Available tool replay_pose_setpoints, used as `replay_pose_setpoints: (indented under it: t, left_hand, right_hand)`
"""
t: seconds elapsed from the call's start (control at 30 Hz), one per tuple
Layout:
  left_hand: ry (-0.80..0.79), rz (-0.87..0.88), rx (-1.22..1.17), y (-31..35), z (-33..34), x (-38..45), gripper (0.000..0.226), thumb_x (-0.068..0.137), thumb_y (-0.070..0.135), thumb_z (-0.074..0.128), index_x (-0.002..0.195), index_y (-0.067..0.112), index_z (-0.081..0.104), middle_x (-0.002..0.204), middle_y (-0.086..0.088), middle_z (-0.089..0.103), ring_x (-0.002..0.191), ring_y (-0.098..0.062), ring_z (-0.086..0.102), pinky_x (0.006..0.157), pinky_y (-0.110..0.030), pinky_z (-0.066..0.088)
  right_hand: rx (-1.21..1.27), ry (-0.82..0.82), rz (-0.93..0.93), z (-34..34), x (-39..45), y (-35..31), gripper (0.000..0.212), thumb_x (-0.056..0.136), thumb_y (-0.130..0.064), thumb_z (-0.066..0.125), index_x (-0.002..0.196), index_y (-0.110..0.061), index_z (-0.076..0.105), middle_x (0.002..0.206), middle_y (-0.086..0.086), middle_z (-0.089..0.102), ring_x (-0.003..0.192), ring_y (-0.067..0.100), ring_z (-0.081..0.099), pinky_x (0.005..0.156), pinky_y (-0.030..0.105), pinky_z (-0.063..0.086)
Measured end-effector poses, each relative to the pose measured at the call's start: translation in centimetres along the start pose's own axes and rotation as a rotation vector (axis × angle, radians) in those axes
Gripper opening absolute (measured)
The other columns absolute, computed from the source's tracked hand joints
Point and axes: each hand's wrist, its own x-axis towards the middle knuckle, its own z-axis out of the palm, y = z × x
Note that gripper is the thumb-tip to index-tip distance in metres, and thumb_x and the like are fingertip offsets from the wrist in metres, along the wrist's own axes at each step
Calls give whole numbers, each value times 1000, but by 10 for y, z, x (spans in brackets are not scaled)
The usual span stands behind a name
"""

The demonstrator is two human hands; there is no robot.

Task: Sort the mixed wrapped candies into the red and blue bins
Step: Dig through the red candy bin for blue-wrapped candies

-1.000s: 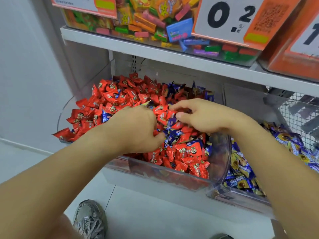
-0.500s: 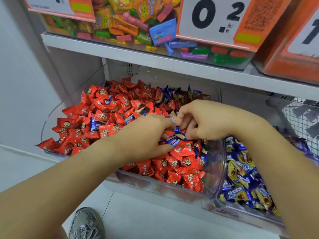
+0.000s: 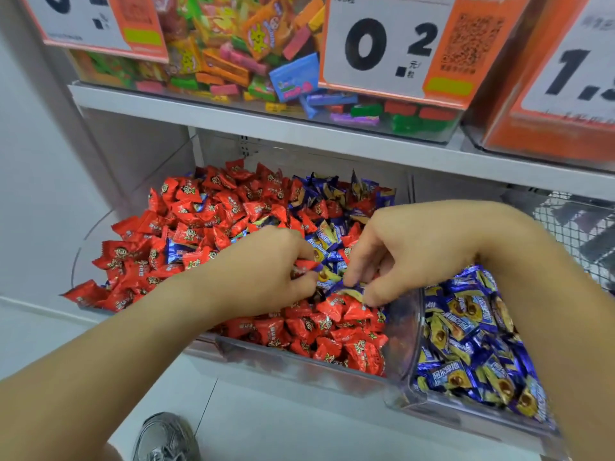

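Both hands work in the middle of the clear plastic bin of mostly red wrapped candies, near its right wall, where blue-and-gold wrapped candies lie mixed among the red foil-wrapped candies. The left hand has its fingers curled down into the heap, and red and blue wrappers show at its fingertips – it looks to be gripping a few pieces, though which ones I cannot tell. The right hand pinches a blue wrapper between thumb and curled fingers, just beside the left hand. The step in hand seems to be picking blue strays out of the red bin; done well, each pinch takes a wrapper by its crimped end, lifts clear of the pile so no red piece rides along, and carries it over the dividing wall into the clear bin of blue-and-gold candies at the right. The thick blue patch toward the back right corner of the red bin is likely the biggest job left. These bins sit on the lower level of a white metal shelf unit; the shelf above carries a clear box of bright assorted candy bars with orange-and-white price cards – and a wire mesh basket stands at the far right. Below, a pale floor and a grey sneaker show.
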Motion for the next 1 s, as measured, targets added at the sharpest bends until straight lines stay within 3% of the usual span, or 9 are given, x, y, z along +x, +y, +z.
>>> replay_pose_setpoints:
  t: [0.13, 0.23, 0.37, 0.5, 0.57, 0.63, 0.7, 0.83, 1.0]
  left_hand:
    - [78, -50, -47, 0, -15, -4, 40, 85, 41, 57, 64, 9, 50, 60, -13, 50, 52, -21, 41, 53, -35, 36]
    - [122, -130, -109, -2, -22, -6, 40, 77, 43, 53, 66, 5, 56, 59, -14, 51, 47, -18, 38, 52, -39, 40]
    - [205, -198, -130, -4, -29, -7, 42, 66, 42, 49, 65, 2, 64, 57, -15, 57, 45, -18, 42, 50, -40, 42]
    - [234, -217, -56, -6, -29, -8, 25, 76, 27, 65, 61, 7, 64, 47, -8, 52, 41, -11, 38, 44, -25, 37]
    - [216, -189, -10, -8, -29, -11, 10, 77, 25, 68, 69, 20, 72, 54, 7, 59, 50, -4, 51, 53, -13, 43]
    - [201, -101, 66, -7, -29, -14, 18, 77, 29, 63, 91, 30, 74, 83, 14, 67, 80, -4, 58, 79, -31, 53]
    - [168, 16, 114, 0, -29, -17, 39, 72, 28, 55, 107, 33, 70, 104, 11, 66, 100, -16, 55, 88, -45, 49]
    - [-12, 159, 128, 13, -17, -17, 39, 78, 39, 67, 116, 33, 66, 112, 10, 63, 107, -17, 51, 95, -40, 44]
    - [-26, 39, 191, 9, -10, -12, 35, 81, 47, 75, 111, 34, 64, 104, 8, 61, 99, -11, 53, 83, -25, 43]
  right_hand:
    - [84, 315, -23, 1, 21, 6, 31, 82, -36, 79, 109, -27, 69, 102, -13, 70, 91, 3, 68, 89, 30, 56]
    - [93, 275, -53, 9, 39, 3, 56, 82, -34, 80, 132, -30, 56, 115, -10, 61, 98, 8, 65, 88, 29, 54]
    - [-81, 348, 48, 22, 62, -1, 66, 83, -6, 66, 144, -20, 44, 120, 2, 56, 104, 21, 57, 83, 32, 50]
    - [-161, 362, 66, 25, 67, -1, 76, 72, -36, 87, 136, -18, 51, 125, 3, 57, 109, 24, 56, 91, 36, 51]
    - [-138, 359, 61, 24, 65, 0, 72, 66, -43, 90, 127, -21, 59, 120, -1, 58, 104, 21, 57, 86, 35, 51]
    - [-92, 379, 46, 24, 65, 2, 68, 63, -43, 92, 120, -23, 60, 113, -5, 59, 97, 17, 58, 80, 32, 50]
    - [-27, 380, 16, 24, 66, 2, 67, 62, -41, 93, 119, -26, 59, 103, -10, 61, 87, 12, 60, 75, 30, 51]
    - [-16, 403, -49, 26, 73, 0, 55, 69, -40, 88, 117, -31, 63, 93, -18, 57, 74, 1, 53, 64, 22, 42]
    - [-18, 389, -55, 26, 75, 1, 19, 83, -31, 79, 101, -28, 73, 92, -8, 67, 82, 12, 63, 76, 37, 55]
